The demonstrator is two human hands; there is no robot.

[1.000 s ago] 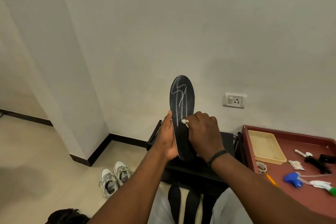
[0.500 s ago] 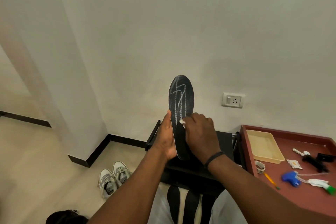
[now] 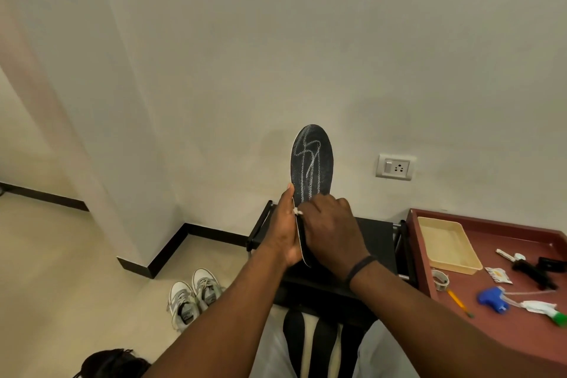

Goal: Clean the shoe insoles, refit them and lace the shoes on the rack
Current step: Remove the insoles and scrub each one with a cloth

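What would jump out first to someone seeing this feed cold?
The tall black shoe insole with pale scribbled streaks, held upright at centre against the white wall: the left hand grips its edge while the right hand pinches a small white scrap against it. Next, the dark red table at right with a cream plastic tray and blue spray head, and the grey-white sneakers on the floor at lower left.

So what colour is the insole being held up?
Black insole with whitish scribbled streaks, clearest in the head view.

The maroon table [image 3: 503, 325] carries a beige tray [image 3: 446, 244], tape roll [image 3: 440, 279], pencil [image 3: 457, 302], perhaps spray triggers.
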